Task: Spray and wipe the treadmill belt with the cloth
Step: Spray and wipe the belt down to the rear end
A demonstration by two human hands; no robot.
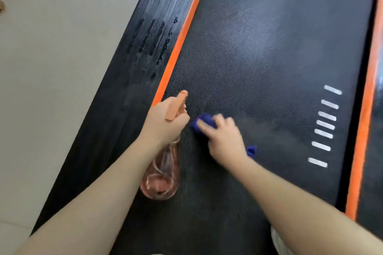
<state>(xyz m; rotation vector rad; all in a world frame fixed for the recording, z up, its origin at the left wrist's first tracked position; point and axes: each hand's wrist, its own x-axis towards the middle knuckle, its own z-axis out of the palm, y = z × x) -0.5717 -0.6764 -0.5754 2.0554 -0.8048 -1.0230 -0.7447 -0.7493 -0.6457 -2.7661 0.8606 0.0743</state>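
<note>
Treadmill belt (269, 58): black, textured, flanked by an orange edge strip (182, 35) at left and another at right; pale hazy patches are seen across its far and middle parts.

Cloth (204, 120): blue, bunched, pressed onto the belt near its left edge under the right hand (224, 141), whose grip is closed around it; one corner shows near the wrist.

Spray bottle (160, 174): clear pink with an orange trigger head, held by the left hand (165, 124), grip closed around its neck, nozzle aimed toward the far end and over the belt.

Side rail (132, 68): ribbed, streaked with wet marks.

Risks, as judged: spray may be thrown onto the wiping hand or rail, the nozzle being just beside the cloth; patches may be missed, the cloth being bunched small; the belt may slip underhand if pressed hard.
</note>
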